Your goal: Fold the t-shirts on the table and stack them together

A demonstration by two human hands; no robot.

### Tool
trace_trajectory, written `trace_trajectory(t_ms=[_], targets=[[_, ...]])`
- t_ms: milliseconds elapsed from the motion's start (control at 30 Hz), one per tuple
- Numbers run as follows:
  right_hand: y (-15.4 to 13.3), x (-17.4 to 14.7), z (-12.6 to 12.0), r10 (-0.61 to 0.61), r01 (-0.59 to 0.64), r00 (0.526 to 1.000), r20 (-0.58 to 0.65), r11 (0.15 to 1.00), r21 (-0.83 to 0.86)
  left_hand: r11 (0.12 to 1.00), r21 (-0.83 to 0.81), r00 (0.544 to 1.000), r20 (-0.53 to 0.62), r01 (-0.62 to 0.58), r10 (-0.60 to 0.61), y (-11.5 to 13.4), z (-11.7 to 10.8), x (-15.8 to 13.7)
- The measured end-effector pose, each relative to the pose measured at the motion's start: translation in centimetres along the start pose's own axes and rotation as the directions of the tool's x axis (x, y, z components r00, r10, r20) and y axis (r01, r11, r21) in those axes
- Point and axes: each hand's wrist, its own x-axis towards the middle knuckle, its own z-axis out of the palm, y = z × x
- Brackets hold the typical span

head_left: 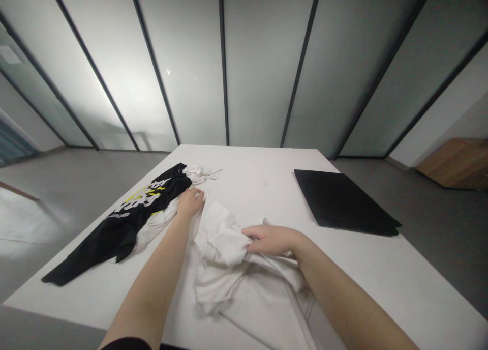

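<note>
A crumpled white garment [224, 238] lies in loose folds on the table in front of me, its lower part spread toward the near edge. My right hand [272, 239] is closed on its upper folds, thumb and fingers pinching the fabric. At the garment's upper left edge, my left hand [191, 201] has its fingers curled together at the cloth; the fingertips are partly hidden. Just left of that hand lies a black garment [152, 200] with white and yellow lettering. White cloth [162, 223] shows along its right side, beside my left forearm.
A white table [263, 177] carries everything. Flat black boards [343, 202], apparently stacked, lie at the right edge, their corner overhanging. Bunched white fabric [200, 174] rests past the black garment. Frosted glass panels [263, 65] stand behind, and a wooden piece [457, 162] is at far right.
</note>
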Motion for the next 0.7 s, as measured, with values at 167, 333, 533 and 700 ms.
trace_trajectory(t_ms=[167,333,533,700], targets=[[4.0,-0.8,-4.3,0.106,-0.149,0.895,-0.433,0.987,-0.066,0.973,-0.226,0.998,0.031,-0.048,0.057,0.5,-0.6,-0.7],[9.4,-2.9,-8.7,0.199,-0.513,0.528,-0.825,0.85,-0.123,0.892,-0.411,0.956,0.128,-0.189,0.262,4.6,-1.7,-1.1],[11.8,-3.4,-9.4,0.255,-0.53,0.569,-0.781,0.841,-0.112,0.877,-0.421,0.817,0.405,-0.232,0.411,7.9,-3.3,-2.2],[12.5,-1.7,-6.7,0.353,-0.562,0.695,-0.626,0.81,-0.168,0.971,0.02,0.85,0.488,-0.237,0.197,10.2,-2.7,-3.8]])
